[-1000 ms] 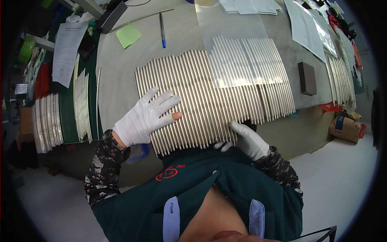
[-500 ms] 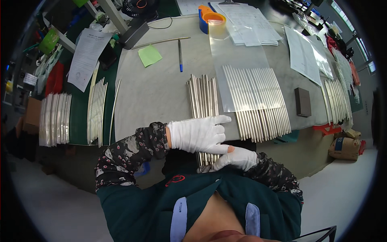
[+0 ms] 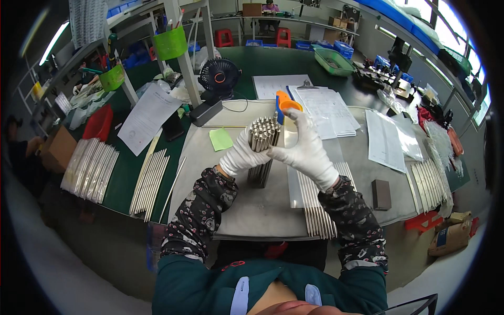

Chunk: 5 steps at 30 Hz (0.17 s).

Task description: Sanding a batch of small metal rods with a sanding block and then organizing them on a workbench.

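- Grey mat covers the bench in front of me, laid over a green top.
- Nearest me on the mat, a row of rods lies flat at my right, partly under a clear sheet.
- My left hand, in a white glove, is wrapped around a bundle of metal rods, standing upright with its foot on the mat.
- My right hand, also gloved, is closed against the bundle's other side, thumb up beside the rod ends.
- A dark block sits on the mat well to my right.
- More rods lie on the green top at my left.
- Just behind the bundle is a green note and an orange tape roll.
- Farther back stand a small fan and papers on a clipboard.
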Available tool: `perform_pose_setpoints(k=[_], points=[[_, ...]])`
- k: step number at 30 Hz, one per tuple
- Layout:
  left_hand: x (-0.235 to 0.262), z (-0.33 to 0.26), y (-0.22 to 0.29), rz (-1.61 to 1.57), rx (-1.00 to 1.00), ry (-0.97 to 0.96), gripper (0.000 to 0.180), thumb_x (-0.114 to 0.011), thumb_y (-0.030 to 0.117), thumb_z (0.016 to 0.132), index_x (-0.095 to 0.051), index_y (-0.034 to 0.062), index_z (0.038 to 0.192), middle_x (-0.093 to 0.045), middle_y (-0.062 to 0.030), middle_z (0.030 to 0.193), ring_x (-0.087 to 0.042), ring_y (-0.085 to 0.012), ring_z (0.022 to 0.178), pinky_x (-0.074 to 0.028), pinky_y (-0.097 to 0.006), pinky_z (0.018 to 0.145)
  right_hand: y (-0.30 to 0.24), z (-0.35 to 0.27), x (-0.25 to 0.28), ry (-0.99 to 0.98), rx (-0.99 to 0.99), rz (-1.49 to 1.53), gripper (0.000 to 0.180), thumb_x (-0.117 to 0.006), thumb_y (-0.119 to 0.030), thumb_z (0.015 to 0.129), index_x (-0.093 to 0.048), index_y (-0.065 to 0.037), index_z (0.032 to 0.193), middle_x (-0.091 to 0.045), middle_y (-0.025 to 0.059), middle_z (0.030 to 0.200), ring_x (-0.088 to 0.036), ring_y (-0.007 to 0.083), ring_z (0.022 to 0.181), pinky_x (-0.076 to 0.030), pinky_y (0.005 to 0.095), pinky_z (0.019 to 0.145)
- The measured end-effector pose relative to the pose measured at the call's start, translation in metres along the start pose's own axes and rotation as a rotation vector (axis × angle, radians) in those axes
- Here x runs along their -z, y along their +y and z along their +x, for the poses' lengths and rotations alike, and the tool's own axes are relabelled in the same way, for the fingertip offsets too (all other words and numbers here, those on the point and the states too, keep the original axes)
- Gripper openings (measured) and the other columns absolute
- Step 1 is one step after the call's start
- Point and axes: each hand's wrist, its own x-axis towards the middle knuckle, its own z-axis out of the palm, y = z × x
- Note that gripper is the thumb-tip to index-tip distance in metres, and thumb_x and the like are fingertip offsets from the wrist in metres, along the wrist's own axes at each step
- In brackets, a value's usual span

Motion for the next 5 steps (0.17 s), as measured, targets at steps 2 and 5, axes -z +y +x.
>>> perform_pose_setpoints(k=[2,5], points=[[0.008,-0.004,-0.024,-0.054,-0.028,-0.120,0.074,-0.080,0.012,0.074,-0.042,0.0070,0.138,-0.058,-0.0069,0.125,-0.056,-0.0174,0.114,-0.046,-0.032,0.097,0.002,0.011,-0.019,0.015,0.142,-0.006,0.079,-0.088,-0.038,0.062,-0.052,0.001,0.121,-0.061,0.0142,0.112,-0.058,0.0184,0.105,-0.045,0.0293,0.095],[-0.008,-0.018,-0.025,0.100,-0.158,-0.087,0.090,-0.084,0.027,0.075,-0.033,0.0134,0.148,-0.033,-0.0101,0.151,-0.029,-0.0248,0.141,-0.025,-0.039,0.115,0.011,0.010,-0.042,-0.381,-0.178,0.839,0.089,-0.087,-0.033,0.062,-0.046,-0.008,0.137,-0.052,0.0167,0.134,-0.052,0.0281,0.124,-0.038,0.0393,0.109]])
